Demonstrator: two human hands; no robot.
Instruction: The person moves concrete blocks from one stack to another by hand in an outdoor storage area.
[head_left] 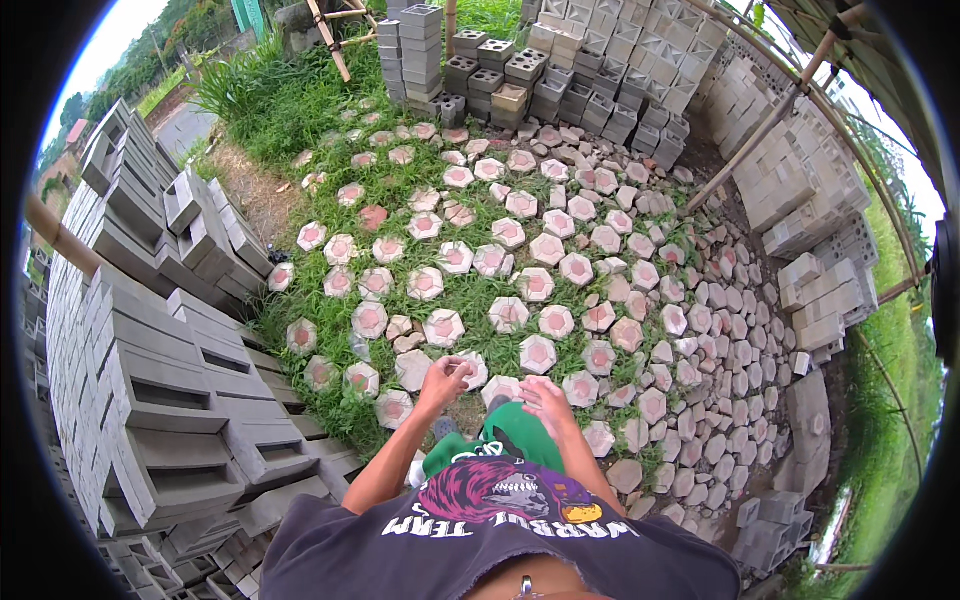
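1. The hexagonal paving stone (501,387) nearest my hands lies on the ground, between them in my view; it is pale and partly hidden by my shoe.
2. My left hand (447,382) hangs above the ground with its fingers curled in toward the thumb; I cannot tell whether the tips pinch anything.
3. My right hand (545,400) is spread, its fingers parted and pointing ahead.
4. Just left of my left hand lies a plain grey stone (411,370); just beyond my right hand sits a pink-centred paver (537,354).
5. Below and between my hands are my green shorts (523,437), with my dark printed T-shirt (400,555) nearer me.
6. Ahead of both hands, more pavers stand spaced out in green grass (395,262); right of my right hand they crowd into a dense spread.
7. Well left of my left hand rise stacked hollow concrete blocks (165,405).
8. Far ahead stand more block stacks (425,55); beyond my right hand, a bamboo pole (750,150) leans before a block wall (800,185).
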